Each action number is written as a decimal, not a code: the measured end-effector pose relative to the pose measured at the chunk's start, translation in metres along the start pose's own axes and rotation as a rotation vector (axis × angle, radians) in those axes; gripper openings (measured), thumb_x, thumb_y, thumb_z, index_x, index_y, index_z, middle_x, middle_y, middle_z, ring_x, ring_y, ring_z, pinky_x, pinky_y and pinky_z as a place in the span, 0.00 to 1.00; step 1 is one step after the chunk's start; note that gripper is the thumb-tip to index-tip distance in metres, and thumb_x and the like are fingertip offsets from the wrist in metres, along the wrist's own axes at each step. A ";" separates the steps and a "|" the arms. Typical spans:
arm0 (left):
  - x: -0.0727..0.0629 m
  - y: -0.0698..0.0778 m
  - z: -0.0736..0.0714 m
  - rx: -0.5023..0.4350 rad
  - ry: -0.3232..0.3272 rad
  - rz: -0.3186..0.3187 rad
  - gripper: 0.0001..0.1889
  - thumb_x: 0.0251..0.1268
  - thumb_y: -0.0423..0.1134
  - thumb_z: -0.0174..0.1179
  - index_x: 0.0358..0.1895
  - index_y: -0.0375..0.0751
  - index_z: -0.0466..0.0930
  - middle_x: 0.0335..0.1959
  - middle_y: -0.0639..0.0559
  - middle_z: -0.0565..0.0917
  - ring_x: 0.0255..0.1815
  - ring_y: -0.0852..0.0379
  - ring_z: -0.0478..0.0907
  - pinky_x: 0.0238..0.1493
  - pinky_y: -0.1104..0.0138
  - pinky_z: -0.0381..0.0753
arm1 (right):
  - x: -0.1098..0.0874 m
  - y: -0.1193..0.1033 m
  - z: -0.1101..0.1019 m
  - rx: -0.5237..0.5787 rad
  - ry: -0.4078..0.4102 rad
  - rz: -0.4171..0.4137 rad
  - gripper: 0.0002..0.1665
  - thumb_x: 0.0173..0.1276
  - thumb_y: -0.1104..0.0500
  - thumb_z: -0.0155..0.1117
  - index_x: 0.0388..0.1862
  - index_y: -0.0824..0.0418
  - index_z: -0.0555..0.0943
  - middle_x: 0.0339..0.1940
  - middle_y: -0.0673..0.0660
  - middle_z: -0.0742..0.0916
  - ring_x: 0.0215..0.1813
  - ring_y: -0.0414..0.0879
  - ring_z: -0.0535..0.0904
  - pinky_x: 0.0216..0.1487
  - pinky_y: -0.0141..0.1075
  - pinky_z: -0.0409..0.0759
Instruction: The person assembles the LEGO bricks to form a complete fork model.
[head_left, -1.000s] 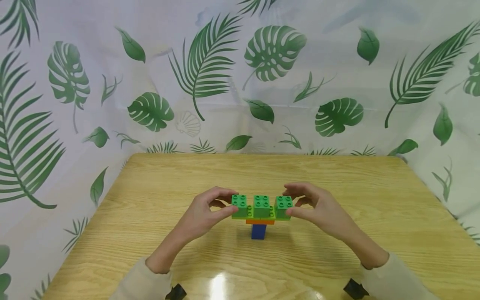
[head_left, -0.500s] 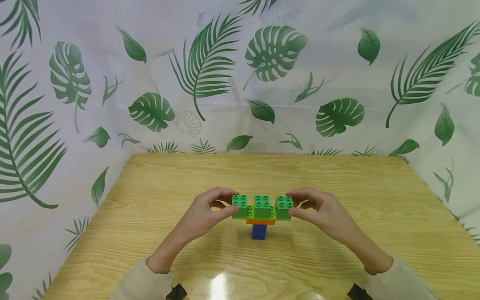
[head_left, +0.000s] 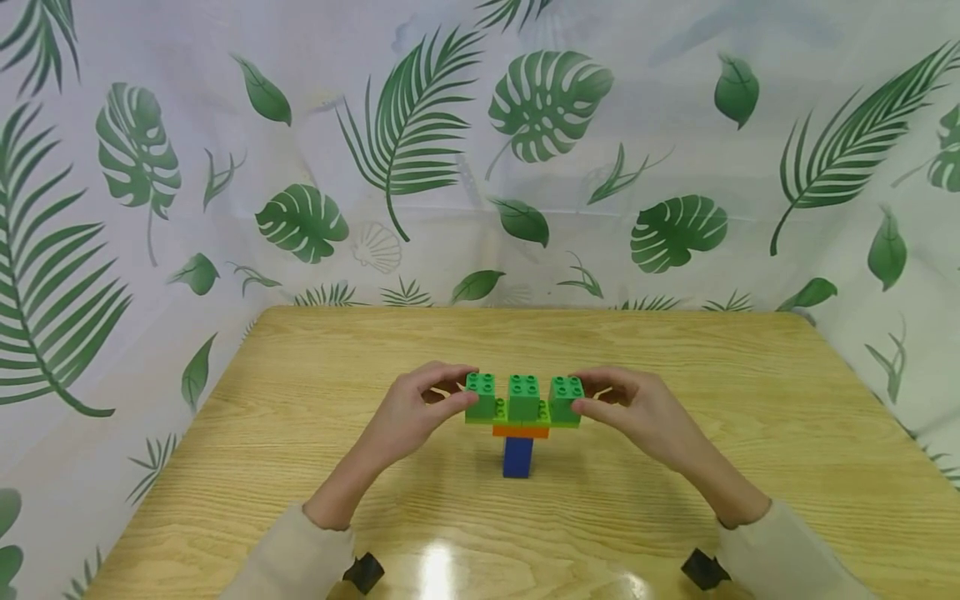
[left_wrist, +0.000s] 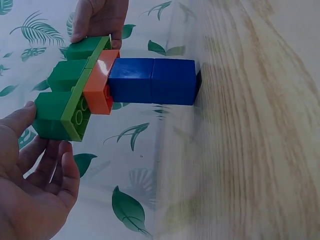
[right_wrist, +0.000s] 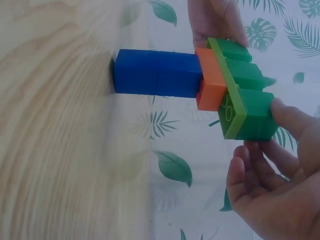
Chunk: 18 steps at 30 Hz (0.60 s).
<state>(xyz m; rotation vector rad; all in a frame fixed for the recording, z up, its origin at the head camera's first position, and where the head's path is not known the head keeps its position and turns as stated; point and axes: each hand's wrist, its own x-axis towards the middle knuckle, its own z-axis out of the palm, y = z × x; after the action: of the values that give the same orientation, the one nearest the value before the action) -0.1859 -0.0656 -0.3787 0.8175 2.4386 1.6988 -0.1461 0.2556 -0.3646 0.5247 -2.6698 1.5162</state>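
A tree-like model of toy building blocks stands mid-table. Two stacked blue blocks (left_wrist: pixel 152 81) form its trunk. Above them sit an orange block (head_left: pixel 521 432), a lime layer (right_wrist: pixel 227 84) and three green blocks (head_left: pixel 523 398). My left hand (head_left: pixel 416 414) pinches the left green block (head_left: pixel 480 397) between thumb and fingers. On the other end, my right hand (head_left: pixel 643 411) pinches the right green block (head_left: pixel 565 398) likewise. Both wrist views show a dark strip at the trunk's foot; whether a gap lies beneath it, I cannot tell.
The wood-grain table (head_left: pixel 337 350) reaches back to a white leaf-print curtain (head_left: pixel 450 167), which also hangs at both sides. Black devices (head_left: pixel 364 572) sit by the cuffs of both light sleeves (head_left: pixel 296 554).
The model's top has shifted upward in the head view along with both hands, and more of the blue trunk shows. Earlier, my right fingers closed in on the right green block.
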 end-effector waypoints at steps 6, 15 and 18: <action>0.014 -0.005 -0.002 0.010 0.004 -0.047 0.19 0.75 0.43 0.64 0.64 0.42 0.83 0.52 0.51 0.86 0.49 0.54 0.82 0.53 0.59 0.82 | 0.012 0.006 -0.003 -0.006 -0.006 0.055 0.24 0.75 0.52 0.68 0.64 0.63 0.82 0.53 0.57 0.88 0.51 0.53 0.85 0.50 0.35 0.83; 0.035 -0.018 -0.005 -0.020 0.008 -0.092 0.22 0.77 0.48 0.62 0.66 0.42 0.82 0.60 0.48 0.84 0.54 0.50 0.81 0.56 0.57 0.82 | 0.031 0.013 -0.005 -0.005 -0.017 0.084 0.27 0.78 0.49 0.65 0.67 0.64 0.80 0.57 0.60 0.87 0.55 0.51 0.84 0.57 0.46 0.82; 0.041 -0.024 -0.005 -0.059 0.004 -0.103 0.23 0.77 0.49 0.61 0.67 0.40 0.81 0.62 0.46 0.83 0.57 0.49 0.81 0.58 0.57 0.82 | 0.037 0.017 -0.005 0.012 -0.024 0.091 0.28 0.78 0.49 0.64 0.68 0.66 0.79 0.59 0.62 0.86 0.55 0.54 0.83 0.60 0.54 0.79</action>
<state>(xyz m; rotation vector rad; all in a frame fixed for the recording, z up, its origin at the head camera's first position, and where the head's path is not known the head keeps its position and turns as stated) -0.2322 -0.0569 -0.3879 0.6699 2.3754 1.7281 -0.1867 0.2580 -0.3689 0.4304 -2.7405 1.5587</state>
